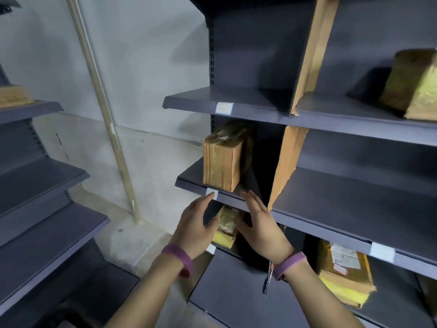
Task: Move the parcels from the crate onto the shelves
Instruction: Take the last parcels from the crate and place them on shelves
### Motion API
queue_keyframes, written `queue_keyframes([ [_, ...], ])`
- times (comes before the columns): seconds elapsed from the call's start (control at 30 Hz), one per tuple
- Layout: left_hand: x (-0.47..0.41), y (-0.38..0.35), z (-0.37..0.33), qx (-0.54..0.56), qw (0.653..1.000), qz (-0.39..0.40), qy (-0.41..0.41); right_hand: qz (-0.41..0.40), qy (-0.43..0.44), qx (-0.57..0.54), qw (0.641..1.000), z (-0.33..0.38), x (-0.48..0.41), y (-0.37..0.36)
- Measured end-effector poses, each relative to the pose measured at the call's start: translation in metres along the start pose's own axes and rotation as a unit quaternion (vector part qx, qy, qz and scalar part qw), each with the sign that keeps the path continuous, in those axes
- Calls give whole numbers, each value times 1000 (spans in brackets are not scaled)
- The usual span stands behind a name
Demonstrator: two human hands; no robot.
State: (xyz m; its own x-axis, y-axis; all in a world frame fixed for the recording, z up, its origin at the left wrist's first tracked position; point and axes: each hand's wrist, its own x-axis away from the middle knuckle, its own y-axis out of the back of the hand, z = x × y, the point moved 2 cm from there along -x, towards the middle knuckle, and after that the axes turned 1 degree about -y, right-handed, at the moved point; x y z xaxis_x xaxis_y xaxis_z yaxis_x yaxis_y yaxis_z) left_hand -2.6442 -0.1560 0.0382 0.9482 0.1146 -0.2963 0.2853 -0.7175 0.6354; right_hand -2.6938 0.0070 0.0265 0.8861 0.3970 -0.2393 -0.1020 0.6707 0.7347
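1. Facing the grey shelving, we hold both hands up in front of the middle shelf (331,197), near its left end.
2. Our left hand (196,223) is spread, fingers straight and pointing up and to the right. Its fingertips lie just at the white label (211,194) on the shelf's front edge.
3. Our right hand (257,223) is spread too, palm turned to the left and fingers straight. Its fingertips reach the shelf's front edge just right of the label.
4. Neither hand grips anything.
5. The upright parcel (222,162), wrapped in brown tape, stands on the middle shelf at its near edge. It sits just above and beyond both sets of fingertips and apart from them.
6. To its right, a cardboard divider (287,162) stands on the same shelf.
7. A second parcel (227,227), brown and yellow, shows in the gap between our palms, one shelf lower and farther back. We cannot tell whether either hand touches it.
8. A third parcel (343,275) with a paper label lies on the lower shelf, well to the right.
9. A fourth parcel (411,84) sits on the top shelf at the far right.
10. A purple band circles each wrist, the left wristband (179,256) and the right wristband (289,262).
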Motion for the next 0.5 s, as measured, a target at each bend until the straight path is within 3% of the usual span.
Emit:
queue_keyframes([
  [0.3, -104, -2, 49, 50, 993, 64, -82, -87, -80, 2, 993, -18, -77, -28],
  [0.5, -163, 16, 101, 64, 993, 41, -93, -129, -120, 46, 983, -12, -113, -59],
])
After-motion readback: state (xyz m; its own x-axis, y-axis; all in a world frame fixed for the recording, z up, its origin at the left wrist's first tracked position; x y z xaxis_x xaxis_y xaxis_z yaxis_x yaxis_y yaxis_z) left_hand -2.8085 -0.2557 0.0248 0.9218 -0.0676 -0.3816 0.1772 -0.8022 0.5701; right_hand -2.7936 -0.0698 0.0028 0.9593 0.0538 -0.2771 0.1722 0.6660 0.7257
